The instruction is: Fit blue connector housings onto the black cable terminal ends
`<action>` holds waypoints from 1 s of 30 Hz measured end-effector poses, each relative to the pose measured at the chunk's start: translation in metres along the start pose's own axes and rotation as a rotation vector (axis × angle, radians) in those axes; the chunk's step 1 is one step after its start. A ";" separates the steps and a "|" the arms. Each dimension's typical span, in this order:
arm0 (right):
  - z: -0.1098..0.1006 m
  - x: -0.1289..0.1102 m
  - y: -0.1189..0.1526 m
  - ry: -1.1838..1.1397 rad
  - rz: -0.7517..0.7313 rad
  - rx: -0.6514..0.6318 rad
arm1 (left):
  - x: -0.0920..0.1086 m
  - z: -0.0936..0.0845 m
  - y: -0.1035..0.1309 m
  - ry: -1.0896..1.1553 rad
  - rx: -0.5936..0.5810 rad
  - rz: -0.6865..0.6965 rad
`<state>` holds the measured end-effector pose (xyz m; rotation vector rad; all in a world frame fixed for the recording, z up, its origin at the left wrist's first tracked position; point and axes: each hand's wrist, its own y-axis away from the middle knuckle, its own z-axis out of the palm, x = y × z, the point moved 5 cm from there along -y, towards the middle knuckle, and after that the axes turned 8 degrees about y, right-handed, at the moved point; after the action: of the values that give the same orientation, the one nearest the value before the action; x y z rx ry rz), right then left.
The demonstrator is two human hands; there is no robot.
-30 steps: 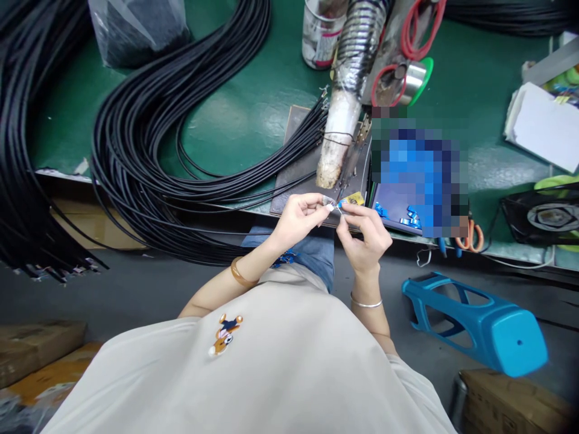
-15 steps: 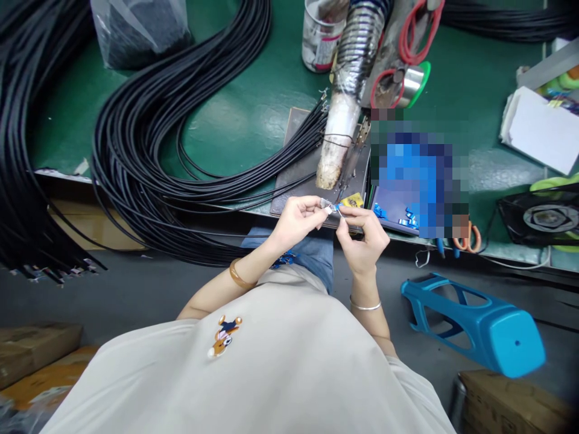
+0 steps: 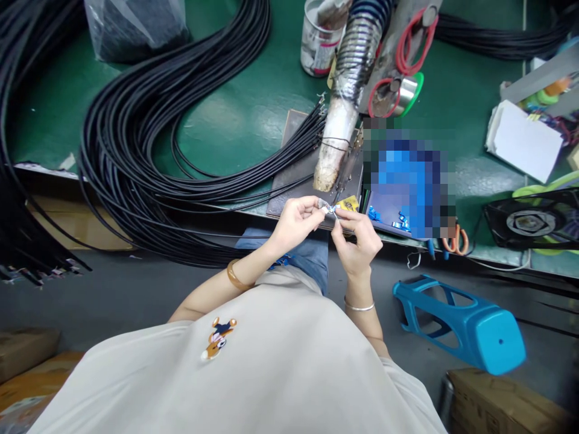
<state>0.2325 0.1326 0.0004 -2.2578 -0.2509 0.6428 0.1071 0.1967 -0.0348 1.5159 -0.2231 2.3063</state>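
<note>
Left hand (image 3: 296, 224) and right hand (image 3: 359, 241) pinch a small blue-and-white part (image 3: 333, 208) between them, by the bench (image 3: 235, 132) edge; it looks light, probably delicate, best gripped at its ends.

Between the fingers (image 3: 307, 201) of the left hand (image 3: 294, 223) and the right hand (image 3: 360, 240), the small white-and-blue pieces (image 3: 333, 209) are partly covered and too tiny to make out. Right of the fingers, coarse pixel blocks (image 3: 409, 175) hide most of a dark tray (image 3: 384, 206); far left of them, a hanging cable bundle (image 3: 22, 199) is cut off, and beyond them the top edge crops a plastic bag (image 3: 136, 30).
</note>
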 end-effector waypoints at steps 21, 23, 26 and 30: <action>0.000 -0.001 -0.001 0.006 -0.043 -0.048 | 0.004 0.001 0.002 -0.057 0.026 0.055; 0.000 0.000 0.000 -0.001 -0.023 -0.039 | 0.005 0.000 0.002 -0.054 0.030 0.031; -0.001 0.002 -0.001 -0.030 0.029 -0.025 | 0.006 0.000 0.002 -0.051 0.008 -0.014; -0.001 0.003 -0.002 -0.028 0.040 -0.029 | 0.006 0.001 0.002 -0.021 -0.015 -0.045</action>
<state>0.2356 0.1344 0.0019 -2.2876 -0.2303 0.6963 0.1047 0.1958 -0.0284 1.5225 -0.2082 2.2501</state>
